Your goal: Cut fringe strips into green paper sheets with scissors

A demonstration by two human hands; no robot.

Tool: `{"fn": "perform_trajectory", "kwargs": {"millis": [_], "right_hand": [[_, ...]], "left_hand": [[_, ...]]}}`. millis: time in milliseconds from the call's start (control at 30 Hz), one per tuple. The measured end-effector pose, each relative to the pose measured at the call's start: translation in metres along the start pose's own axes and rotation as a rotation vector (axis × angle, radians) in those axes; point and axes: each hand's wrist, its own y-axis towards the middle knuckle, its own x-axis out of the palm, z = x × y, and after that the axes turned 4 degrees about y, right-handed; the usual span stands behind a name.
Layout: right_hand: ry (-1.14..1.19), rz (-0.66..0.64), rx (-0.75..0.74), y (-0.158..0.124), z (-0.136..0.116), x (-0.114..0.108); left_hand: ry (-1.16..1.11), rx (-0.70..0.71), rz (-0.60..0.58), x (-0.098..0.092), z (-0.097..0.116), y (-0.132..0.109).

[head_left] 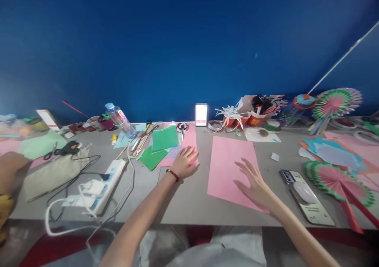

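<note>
Take twelve o'clock as straight out from the middle of the near table edge; find the right hand (252, 183) between one and two, palm down, fingers spread, released, over the near right part of a pink sheet (226, 164); see that sheet flat at one o'clock, long axis running roughly twelve to six; place it toward three from the left hand (185, 162), mostly toward ten or eleven from the right; judge the right as nearer, with a gap of grey tabletop (194, 196) between the sheet and the left.

Note the left hand at eleven, palm down, fingers loosely bent, over the near edge of other pink paper (189, 137); can't tell whether anything is pinched beneath.

Near three, beside the right arm's path, mark a smartphone (319, 213) bearing a mouse (304, 192); beyond it, a pleated fan (334, 180); near ten, a power strip (111, 184) trailing cables (132, 180).

Farther out, pick up a white scrap (275, 156) between one and two; green papers (165, 138) at eleven; scissors (182, 128) toward half past eleven; a bottle (121, 119) near eleven; a lit screen (201, 115) upright at twelve; red cups (257, 120) at one; last, a blue wall (189, 54).
</note>
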Motion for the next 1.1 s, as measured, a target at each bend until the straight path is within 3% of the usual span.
{"fn": "perform_trajectory", "kwargs": {"millis": [133, 267, 400, 533, 633, 733, 833, 967, 1000, 1100], "right_hand": [[-0.015, -0.03, 0.017, -0.072, 0.009, 0.001], [-0.081, -0.153, 0.015, -0.109, 0.004, 0.014], [-0.125, -0.166, -0.042, -0.116, -0.002, 0.021], [-0.054, -0.114, -0.114, -0.11, -0.009, 0.013], [0.101, -0.034, -0.156, -0.105, -0.017, 0.003], [0.244, 0.09, -0.168, -0.099, -0.026, -0.006], [0.354, 0.167, -0.139, -0.091, -0.035, -0.016], [0.51, 0.152, -0.192, -0.082, -0.048, -0.031], [0.552, 0.105, -0.214, -0.081, -0.052, -0.034], [0.651, -0.116, -0.256, -0.085, -0.066, -0.043]], "left_hand": [[-0.031, 0.094, -0.027, -0.005, 0.003, -0.001], [0.003, 0.093, -0.018, -0.009, 0.0, -0.006], [0.05, 0.063, 0.004, -0.01, 0.0, -0.01], [0.038, 0.023, 0.031, -0.013, 0.006, -0.018], [-0.085, -0.031, 0.093, -0.021, 0.013, -0.034], [-0.317, -0.217, 0.144, -0.031, 0.021, -0.051], [-0.719, -0.473, -0.025, -0.041, 0.031, -0.06], [-1.289, -0.646, -0.519, -0.044, 0.037, -0.05], [-1.362, -0.655, -0.58, -0.042, 0.036, -0.046], [-1.438, -0.67, -0.596, -0.033, 0.031, -0.032]]}}
